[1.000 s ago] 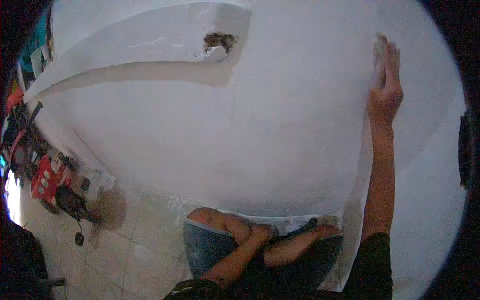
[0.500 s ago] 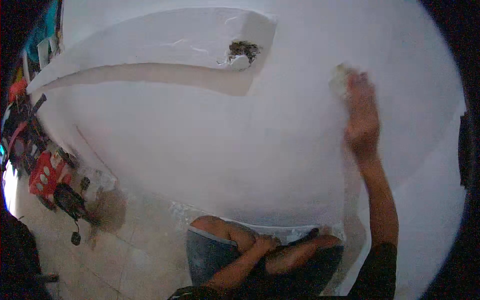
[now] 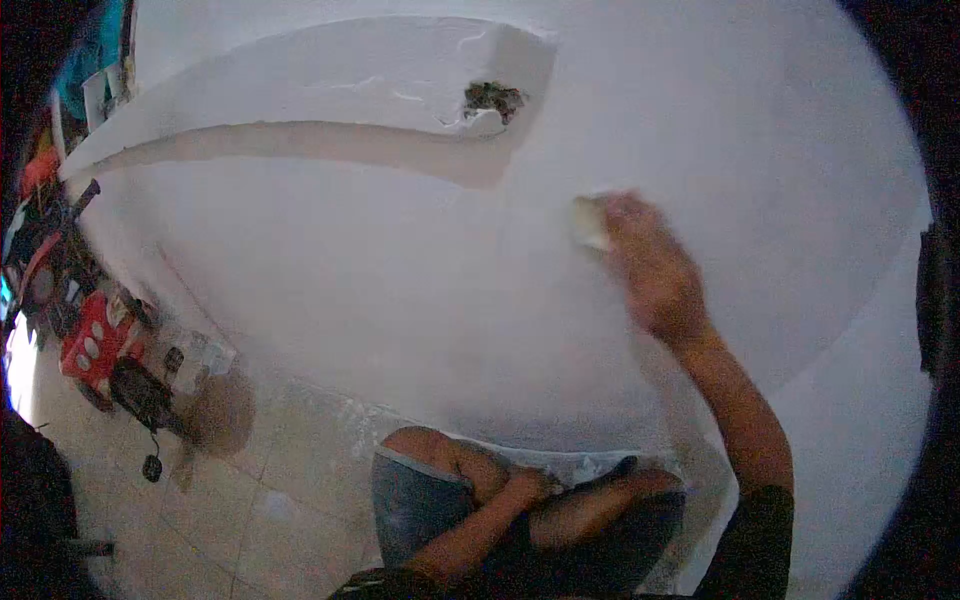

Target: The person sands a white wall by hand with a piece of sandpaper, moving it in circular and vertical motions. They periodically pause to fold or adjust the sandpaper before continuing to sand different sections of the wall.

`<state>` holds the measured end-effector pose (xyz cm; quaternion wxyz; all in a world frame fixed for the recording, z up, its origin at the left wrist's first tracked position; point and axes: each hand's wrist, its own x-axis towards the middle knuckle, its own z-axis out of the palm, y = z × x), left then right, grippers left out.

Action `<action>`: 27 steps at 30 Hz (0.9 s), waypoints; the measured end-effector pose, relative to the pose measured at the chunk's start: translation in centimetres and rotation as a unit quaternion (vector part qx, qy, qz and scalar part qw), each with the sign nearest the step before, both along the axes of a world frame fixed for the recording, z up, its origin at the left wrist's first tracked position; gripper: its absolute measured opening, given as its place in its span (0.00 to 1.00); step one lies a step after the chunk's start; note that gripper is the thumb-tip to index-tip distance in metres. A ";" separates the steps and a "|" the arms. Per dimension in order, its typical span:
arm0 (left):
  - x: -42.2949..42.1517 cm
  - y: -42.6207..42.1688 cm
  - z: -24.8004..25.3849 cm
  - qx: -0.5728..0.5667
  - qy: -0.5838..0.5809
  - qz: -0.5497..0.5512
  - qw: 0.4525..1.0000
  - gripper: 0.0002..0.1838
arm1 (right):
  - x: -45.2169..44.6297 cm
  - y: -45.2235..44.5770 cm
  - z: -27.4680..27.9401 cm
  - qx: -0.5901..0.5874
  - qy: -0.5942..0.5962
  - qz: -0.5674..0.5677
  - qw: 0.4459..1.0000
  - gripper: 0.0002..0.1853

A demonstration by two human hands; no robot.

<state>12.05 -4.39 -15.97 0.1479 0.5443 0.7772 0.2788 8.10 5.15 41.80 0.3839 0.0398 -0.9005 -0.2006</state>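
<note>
My right hand (image 3: 650, 265) is closed on a pale yellowish pad (image 3: 590, 223), smeared by motion. The pad lies against the white wall (image 3: 380, 270), right of and below a raised white ledge (image 3: 330, 75). Whether it is a sponge or folded sandpaper does not show. Down in my lap, my left hand (image 3: 530, 486) rests by my crossed legs, its fingers too dark to make out.
A rough dark hole (image 3: 492, 100) breaks the ledge near its right end. At the left stand a red ride-on toy with white ovals (image 3: 90, 340) and other clutter. White dust and flakes lie on the tiled floor (image 3: 290, 530) along the wall's foot.
My right hand has swept down and to the left across the wall with the pale pad. My left hand stays in my lap.
</note>
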 end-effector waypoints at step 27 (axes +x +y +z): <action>-1.6 -1.2 4.6 -0.143 0.049 -0.175 0.973 0.29 | -4.2 0.4 8.9 0.136 0.204 0.007 0.969 0.26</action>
